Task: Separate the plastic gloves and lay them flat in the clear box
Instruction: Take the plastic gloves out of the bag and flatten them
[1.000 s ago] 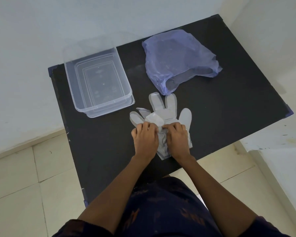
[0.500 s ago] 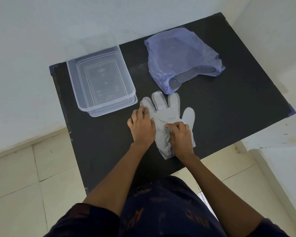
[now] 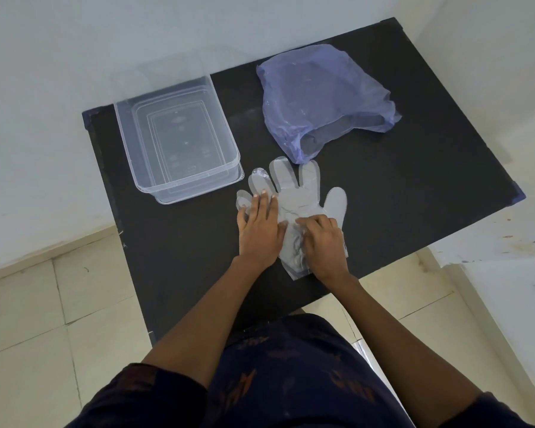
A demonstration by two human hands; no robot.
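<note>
A stack of thin clear plastic gloves (image 3: 303, 196) lies flat on the black table (image 3: 414, 186), fingers pointing away from me. My left hand (image 3: 260, 227) rests palm down on the stack's left side, fingers spread over the little-finger part. My right hand (image 3: 323, 242) presses on the crumpled cuff area, fingertips bent into the plastic. The clear box (image 3: 155, 143) stands empty at the table's far left, apart from the gloves.
A crumpled purple plastic bag (image 3: 322, 97) lies at the back of the table, its mouth just touching the glove fingertips. White walls stand behind and to the right. Tiled floor shows below the table's near edge.
My left hand has slid from the cuff up and left and flattened on the gloves. The folded-over glove part now lies spread out. My right hand stays on the cuff.
</note>
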